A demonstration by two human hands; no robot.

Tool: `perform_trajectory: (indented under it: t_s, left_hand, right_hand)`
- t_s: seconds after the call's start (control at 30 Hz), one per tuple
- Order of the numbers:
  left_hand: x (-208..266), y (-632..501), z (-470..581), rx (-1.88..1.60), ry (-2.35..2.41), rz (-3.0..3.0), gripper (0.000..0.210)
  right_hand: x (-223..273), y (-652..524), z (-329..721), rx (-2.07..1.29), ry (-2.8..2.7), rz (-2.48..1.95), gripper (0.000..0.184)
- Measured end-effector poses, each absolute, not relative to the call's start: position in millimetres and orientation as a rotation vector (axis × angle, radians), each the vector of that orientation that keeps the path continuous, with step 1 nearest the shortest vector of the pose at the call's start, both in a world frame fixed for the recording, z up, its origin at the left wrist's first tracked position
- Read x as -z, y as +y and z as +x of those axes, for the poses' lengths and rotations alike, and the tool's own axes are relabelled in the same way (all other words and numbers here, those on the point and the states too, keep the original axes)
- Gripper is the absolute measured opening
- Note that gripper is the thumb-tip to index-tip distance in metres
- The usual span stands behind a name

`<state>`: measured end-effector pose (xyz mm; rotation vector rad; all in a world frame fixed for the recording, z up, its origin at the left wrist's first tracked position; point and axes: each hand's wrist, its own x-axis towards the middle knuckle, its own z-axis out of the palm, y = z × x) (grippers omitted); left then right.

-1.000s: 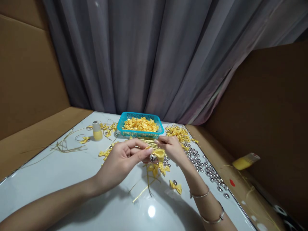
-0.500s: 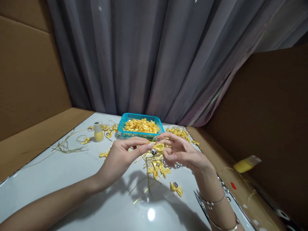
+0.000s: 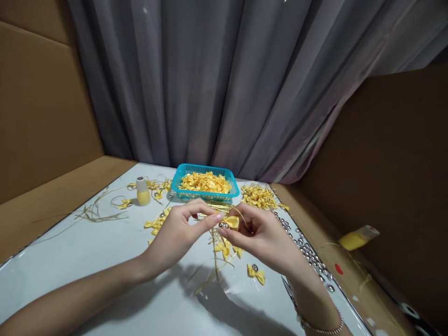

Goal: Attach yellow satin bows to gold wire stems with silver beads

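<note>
Now the right hand (image 3: pixel 268 238) has drawn in, thumb at the silver bell (image 3: pixel 224 225) (full grip not discernible), while the left hand's (image 3: pixel 184 226) fingers pinch the yellow bow (image 3: pixel 232 222) above the worktop (image 3: pixel 115 252), suggesting two-handed adjustment.

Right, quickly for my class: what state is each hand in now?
Left hand: closed, pinching the yellow bow.
Right hand: partly curled, at the silver bell by that bow; whether it grips cannot be told.
</note>
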<state>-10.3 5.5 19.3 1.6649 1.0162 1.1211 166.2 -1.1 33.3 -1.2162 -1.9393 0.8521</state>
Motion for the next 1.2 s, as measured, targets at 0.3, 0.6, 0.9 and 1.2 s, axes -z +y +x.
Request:
perform_trajectory:
  t_s: [0.3, 0.6, 0.9, 1.2]
  left_hand:
    - [-18, 7, -11, -1.081, 0.988, 1.705, 0.018]
    - [-18, 9, -14, -1.054, 0.865, 1.646, 0.021]
    - [-13, 12, -16, -1.118, 0.884, 1.515, 0.015]
    - [-9, 16, -15, -1.158, 0.752, 1.540, 0.008]
  right_hand:
    - [-34, -2, 166, -0.921, -1.941, -1.196, 0.024]
    - [-34, 18, 193, -1.164, -1.974, -0.990, 0.039]
    - [-16, 38, 200, -1.520, -1.667, -0.783, 0.037]
    - [-6, 42, 184, -1.521, -1.676, -0.974, 0.037]
